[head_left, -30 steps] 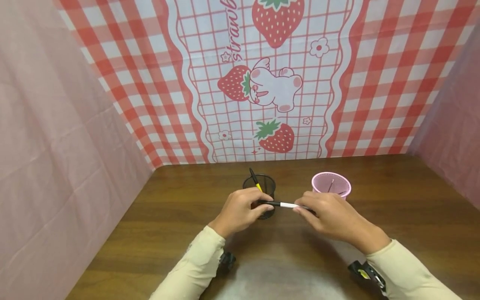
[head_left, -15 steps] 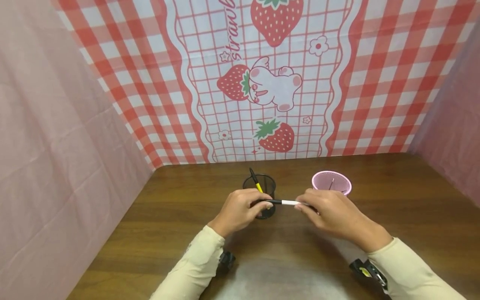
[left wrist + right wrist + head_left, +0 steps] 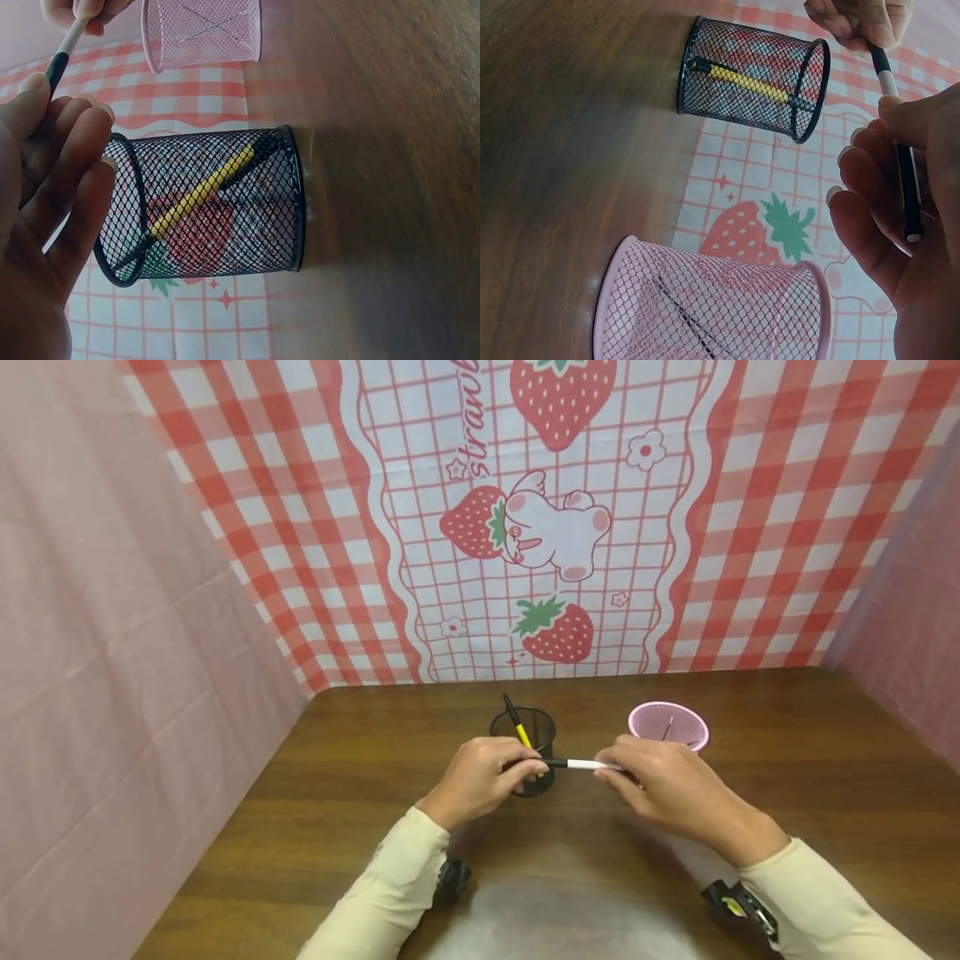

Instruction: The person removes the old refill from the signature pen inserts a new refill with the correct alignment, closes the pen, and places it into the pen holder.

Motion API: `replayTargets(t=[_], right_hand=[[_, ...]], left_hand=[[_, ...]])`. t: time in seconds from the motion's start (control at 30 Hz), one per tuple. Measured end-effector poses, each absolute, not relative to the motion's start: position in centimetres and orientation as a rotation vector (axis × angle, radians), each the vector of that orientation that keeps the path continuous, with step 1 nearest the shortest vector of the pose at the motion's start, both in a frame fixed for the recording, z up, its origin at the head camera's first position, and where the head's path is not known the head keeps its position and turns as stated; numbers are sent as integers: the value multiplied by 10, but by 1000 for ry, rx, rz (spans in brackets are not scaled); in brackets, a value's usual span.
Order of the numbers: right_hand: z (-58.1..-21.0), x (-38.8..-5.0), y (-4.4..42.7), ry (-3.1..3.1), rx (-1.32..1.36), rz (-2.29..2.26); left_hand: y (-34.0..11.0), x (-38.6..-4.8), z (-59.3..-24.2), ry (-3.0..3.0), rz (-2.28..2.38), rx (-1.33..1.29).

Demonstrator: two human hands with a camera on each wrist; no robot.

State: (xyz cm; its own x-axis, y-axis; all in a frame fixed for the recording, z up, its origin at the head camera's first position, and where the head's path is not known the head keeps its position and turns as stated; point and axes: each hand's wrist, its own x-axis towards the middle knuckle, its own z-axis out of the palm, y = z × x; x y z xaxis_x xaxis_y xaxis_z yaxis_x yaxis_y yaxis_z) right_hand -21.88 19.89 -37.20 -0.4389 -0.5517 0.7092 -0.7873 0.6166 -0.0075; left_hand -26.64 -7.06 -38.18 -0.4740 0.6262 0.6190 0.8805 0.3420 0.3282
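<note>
A slim black-and-white pen (image 3: 581,764) lies roughly level between both hands, above the table. My left hand (image 3: 480,781) pinches its black end between thumb and fingers. Along the white part, my right hand (image 3: 671,789) grips it with thumb and fingers; its other black end shows against the palm in the right wrist view. Just beyond the left hand stands a black mesh pen cup (image 3: 295,202), partly hidden by that hand in the head view. Inside it leans a yellow-and-black pen (image 3: 202,193).
Behind the right hand stands a pink mesh cup (image 3: 667,704) with thin dark sticks (image 3: 686,319) inside. Both cups rest on the brown wooden table (image 3: 585,877). A strawberry-patterned cloth (image 3: 555,527) hangs at the back, with pink cloth (image 3: 127,610) along the sides.
The pen and my right hand have shifted very slightly right and away from me. Both grips stay the same, and the head view has tilted a little.
</note>
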Motion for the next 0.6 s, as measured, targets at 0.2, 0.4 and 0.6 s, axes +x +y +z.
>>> replayTargets(t=[0.2,0.4,0.6], right_hand=[[-370,-219,199,-2175,1053,450],[-371,-220,199,-2189,1056,429],[-371,-218,199,-2198,1052,424]], left_hand=[[-71,-267,-380,-2241,-937,-1341],[-72,-269,-380,-2265,-943,-1344],[-73,-269,-381,-2320,-991,-1346]])
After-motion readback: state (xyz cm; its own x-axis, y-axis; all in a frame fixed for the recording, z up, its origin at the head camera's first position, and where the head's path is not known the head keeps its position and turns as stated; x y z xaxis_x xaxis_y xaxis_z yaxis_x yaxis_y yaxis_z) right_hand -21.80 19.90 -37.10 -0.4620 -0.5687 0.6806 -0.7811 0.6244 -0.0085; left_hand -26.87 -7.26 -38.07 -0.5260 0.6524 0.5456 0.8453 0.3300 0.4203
